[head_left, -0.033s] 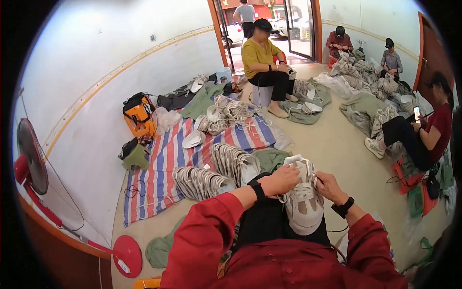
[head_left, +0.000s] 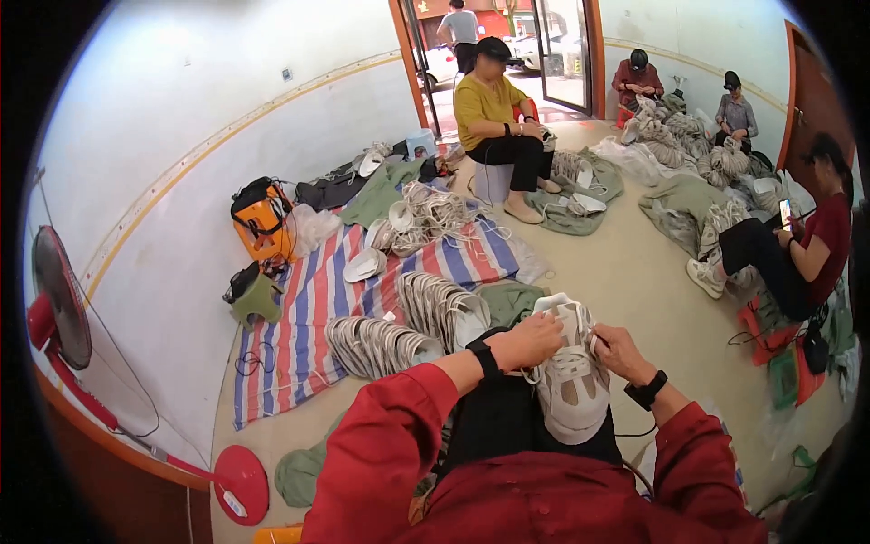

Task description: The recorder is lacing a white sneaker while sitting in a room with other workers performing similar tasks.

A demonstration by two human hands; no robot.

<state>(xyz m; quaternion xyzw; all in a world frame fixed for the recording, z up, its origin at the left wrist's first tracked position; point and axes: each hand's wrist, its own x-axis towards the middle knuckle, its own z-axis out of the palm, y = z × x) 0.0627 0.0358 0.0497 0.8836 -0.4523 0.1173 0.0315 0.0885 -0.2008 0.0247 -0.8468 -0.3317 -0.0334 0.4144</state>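
A beige and white sneaker upper (head_left: 575, 399) rests on my lap, toe toward me, with a pale shoelace (head_left: 573, 361) crossing its front. My left hand (head_left: 533, 341) is closed at the upper's left edge near the eyelets, fingertips pressed together over it. On the other side my right hand (head_left: 622, 352) pinches a white lace end close to the eyelet edge. The lace's path beneath my left fingers is hidden.
Two rows of nested shoe uppers (head_left: 381, 346) stand left of my knees by a striped sheet (head_left: 308, 335). More uppers (head_left: 421, 213) lie heaped behind. A fan (head_left: 59, 295) stands far left. A seated person (head_left: 494, 100) works ahead; another (head_left: 816, 236) holds a phone at right.
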